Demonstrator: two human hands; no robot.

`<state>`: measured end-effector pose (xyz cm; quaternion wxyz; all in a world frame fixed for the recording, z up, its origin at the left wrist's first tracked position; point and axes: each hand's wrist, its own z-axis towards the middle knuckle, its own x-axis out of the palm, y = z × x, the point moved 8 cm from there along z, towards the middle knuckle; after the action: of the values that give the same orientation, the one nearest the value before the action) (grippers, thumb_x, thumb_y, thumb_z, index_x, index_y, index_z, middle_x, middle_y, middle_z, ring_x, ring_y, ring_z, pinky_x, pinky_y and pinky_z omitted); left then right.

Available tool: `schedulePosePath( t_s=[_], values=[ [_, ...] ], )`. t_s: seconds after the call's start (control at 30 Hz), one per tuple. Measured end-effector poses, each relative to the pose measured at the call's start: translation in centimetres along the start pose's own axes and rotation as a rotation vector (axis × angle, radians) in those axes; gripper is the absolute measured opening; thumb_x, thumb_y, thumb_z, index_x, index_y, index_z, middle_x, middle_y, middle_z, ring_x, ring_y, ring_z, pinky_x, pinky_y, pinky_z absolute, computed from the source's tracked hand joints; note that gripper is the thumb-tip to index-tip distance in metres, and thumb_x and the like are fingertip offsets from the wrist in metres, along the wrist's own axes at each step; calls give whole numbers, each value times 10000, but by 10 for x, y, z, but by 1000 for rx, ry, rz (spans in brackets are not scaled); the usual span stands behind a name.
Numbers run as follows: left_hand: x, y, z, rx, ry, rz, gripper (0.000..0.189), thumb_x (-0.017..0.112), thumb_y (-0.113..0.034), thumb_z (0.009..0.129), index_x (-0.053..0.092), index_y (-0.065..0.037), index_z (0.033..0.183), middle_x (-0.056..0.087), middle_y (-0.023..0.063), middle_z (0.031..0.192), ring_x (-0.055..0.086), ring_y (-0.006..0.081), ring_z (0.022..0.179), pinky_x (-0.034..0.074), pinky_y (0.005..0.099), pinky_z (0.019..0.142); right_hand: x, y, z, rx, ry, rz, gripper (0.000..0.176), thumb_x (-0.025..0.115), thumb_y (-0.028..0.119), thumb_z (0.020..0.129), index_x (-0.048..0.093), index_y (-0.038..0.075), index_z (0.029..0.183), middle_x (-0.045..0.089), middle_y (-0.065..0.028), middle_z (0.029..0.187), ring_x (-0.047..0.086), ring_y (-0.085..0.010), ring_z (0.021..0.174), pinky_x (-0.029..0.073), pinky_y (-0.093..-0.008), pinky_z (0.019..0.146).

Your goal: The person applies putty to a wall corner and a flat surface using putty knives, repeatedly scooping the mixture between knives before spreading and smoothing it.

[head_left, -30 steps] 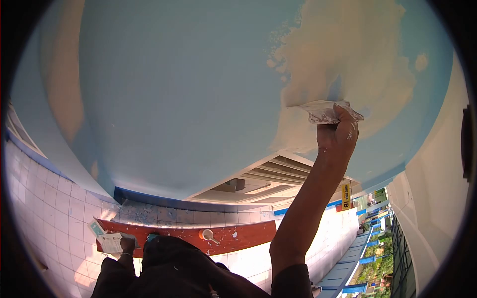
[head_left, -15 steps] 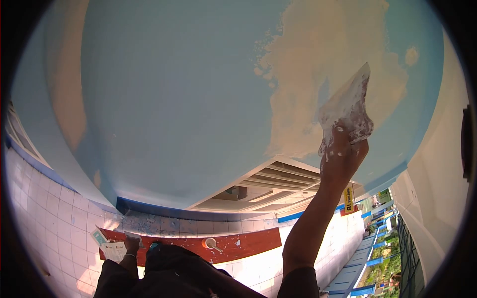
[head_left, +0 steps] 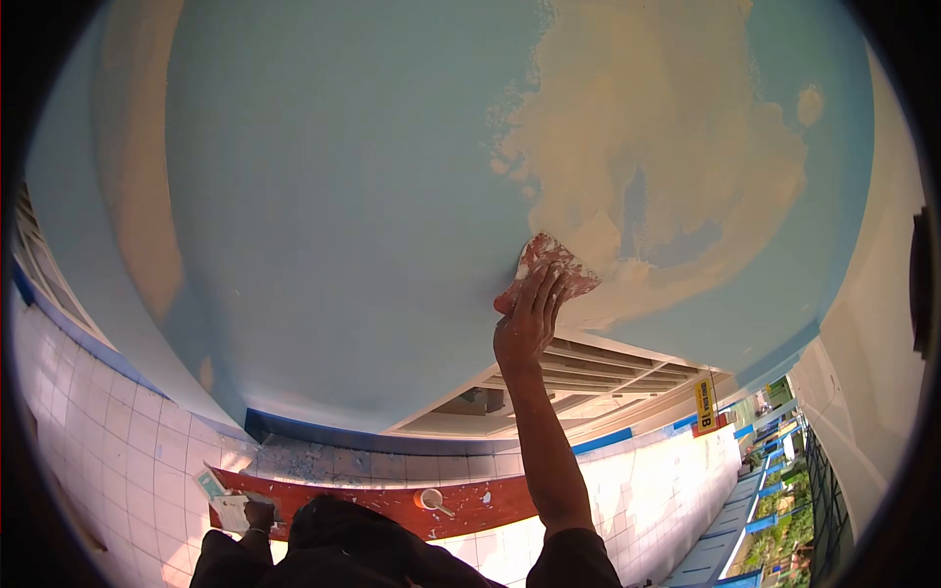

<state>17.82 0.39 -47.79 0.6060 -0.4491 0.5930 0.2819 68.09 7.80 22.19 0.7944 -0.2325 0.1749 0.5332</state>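
Note:
Raised against the blue wall point(head_left: 323, 196), my right hand point(head_left: 530, 312) is closed on a wide putty scraper point(head_left: 551, 270) smeared with white and reddish-brown. The scraper lies at the lower left edge of a large beige putty patch point(head_left: 637, 108), just above a slatted window. Low at the left, my left hand point(head_left: 259, 515) is beside white and green papers or a board above the red bench; what its fingers grip is too small to make out.
Below is a long red bench point(head_left: 372, 495) with a small cup point(head_left: 427, 499) holding a tool. A slatted window point(head_left: 598, 367) sits over it. White floor tiles, a yellow sign point(head_left: 705, 406) and blue railings are around, with plants at the lower right.
My right hand and the scraper have moved left and down across the wall, and the scraper has turned. More of the putty patch shows. My left hand stays low by the bench.

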Motion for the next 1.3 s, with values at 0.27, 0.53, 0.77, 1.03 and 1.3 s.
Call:
schedulePosePath(
  t_s=[0.27,0.53,0.77,1.03,1.3],
  values=[
    [-3,-16,30,97,-5,171,170,643,-335,793,732,-213,715,682,27,692,679,225,656,504,407,582,7,31,-103,-12,364,268,628,575,-46,827,389,-97,1425,439,-339,1433,404,-507,1356,312,-604,1125],
    [7,-23,38,161,113,319,132,774,-319,661,741,-230,753,680,2,691,694,201,702,498,399,574,-139,30,79,-509,173,-166,580,615,79,866,467,17,1423,553,-190,1395,517,-341,1316,263,-623,1145],
    [9,-24,28,109,174,318,178,798,-354,641,748,-245,773,685,5,711,698,227,712,518,412,593,-123,15,122,-696,278,-350,486,617,150,898,545,64,1370,549,-129,1421,495,-305,1339,293,-556,1167],
    [-11,-35,24,134,62,260,93,701,-315,744,737,-235,713,669,2,655,679,210,627,502,399,542,-89,-19,60,-497,274,-254,519,614,151,904,500,30,1396,498,-169,1460,484,-357,1335,309,-563,1154],
    [-11,-13,31,133,169,344,146,796,-347,655,747,-264,765,692,-3,710,704,215,708,516,397,598,-37,-51,-16,-261,349,-81,596,514,-1,889,356,-43,1462,405,-279,1491,365,-464,1400,217,-608,1168]
  ],
)
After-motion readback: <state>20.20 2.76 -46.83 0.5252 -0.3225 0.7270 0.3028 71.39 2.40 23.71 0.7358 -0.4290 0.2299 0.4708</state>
